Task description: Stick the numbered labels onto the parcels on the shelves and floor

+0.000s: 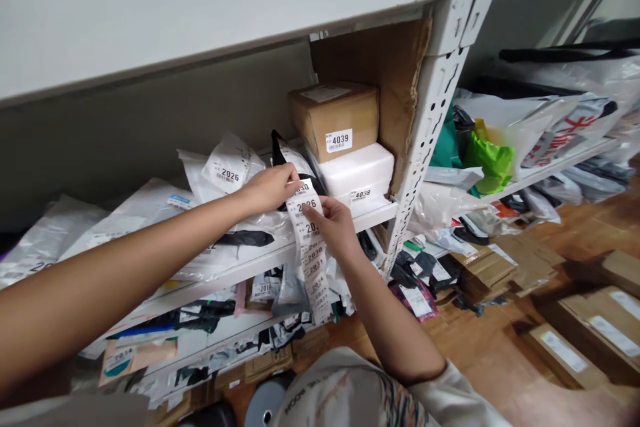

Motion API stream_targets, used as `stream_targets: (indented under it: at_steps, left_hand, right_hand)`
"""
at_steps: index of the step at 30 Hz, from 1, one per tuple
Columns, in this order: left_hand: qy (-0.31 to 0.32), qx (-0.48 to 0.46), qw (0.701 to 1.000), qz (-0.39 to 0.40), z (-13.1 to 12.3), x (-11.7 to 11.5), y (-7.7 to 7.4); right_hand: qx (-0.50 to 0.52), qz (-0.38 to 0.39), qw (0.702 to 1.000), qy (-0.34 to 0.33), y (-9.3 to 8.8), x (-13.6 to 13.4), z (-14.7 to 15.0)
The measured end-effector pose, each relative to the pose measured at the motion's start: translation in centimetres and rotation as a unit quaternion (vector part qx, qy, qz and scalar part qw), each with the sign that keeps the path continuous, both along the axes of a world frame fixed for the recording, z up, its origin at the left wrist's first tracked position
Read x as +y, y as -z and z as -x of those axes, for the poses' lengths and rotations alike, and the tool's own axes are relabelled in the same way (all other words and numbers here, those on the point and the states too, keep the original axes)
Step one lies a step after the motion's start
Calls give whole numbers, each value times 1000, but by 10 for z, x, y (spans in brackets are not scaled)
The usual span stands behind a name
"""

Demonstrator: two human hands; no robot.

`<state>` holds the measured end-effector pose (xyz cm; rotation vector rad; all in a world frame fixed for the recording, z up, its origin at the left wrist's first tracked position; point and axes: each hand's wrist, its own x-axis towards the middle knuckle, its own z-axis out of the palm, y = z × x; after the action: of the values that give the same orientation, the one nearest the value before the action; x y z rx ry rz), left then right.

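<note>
A long white strip of numbered labels (314,260) hangs down in front of a shelf, printed with 2026, 2030, 2031 and more. My left hand (273,187) pinches the strip's top end, next to a black and white parcel bag (290,159). My right hand (334,223) pinches the strip just below, thumb on a label near the top. A white bag marked 2026 (227,170) lies just left of my left hand.
The shelf board (373,215) holds a brown box marked 4039 (336,119) on a white box marked 4038 (361,177). A perforated metal post (430,127) stands right of them. More bags fill the lower shelves and the right rack (555,167). Cardboard boxes (590,333) lie on the wooden floor.
</note>
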<state>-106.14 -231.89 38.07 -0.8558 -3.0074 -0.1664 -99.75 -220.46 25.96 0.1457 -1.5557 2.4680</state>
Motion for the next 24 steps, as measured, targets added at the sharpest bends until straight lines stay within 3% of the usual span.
stream_targets:
  at_steps: [6, 12, 15, 18, 20, 21, 24]
  left_hand:
    - [-10, -1, 997, 73, -11, 8, 6]
    - [-12, 11, 992, 124, -10, 15, 11]
    - [-30, 38, 996, 75, -18, 10, 8]
    - [-50, 1, 998, -34, -59, -14, 18]
    - [13, -107, 993, -50, -97, -40, 48]
    - [21, -128, 990, -47, -115, -53, 71]
    - [38, -224, 973, -41, -142, -87, 171]
  right_hand:
    - [-60, 58, 996, 45, 26, 2, -15]
    - [-75, 38, 992, 88, 63, 3, -50]
    - [-66, -16, 995, 79, 82, 13, -71]
    - [-78, -71, 994, 27, 113, 33, -89]
    - [-106, -82, 991, 1, 139, 49, -102]
    - [-123, -81, 989, -10, 153, 57, -108]
    - [-164, -83, 982, -50, 192, 74, -128]
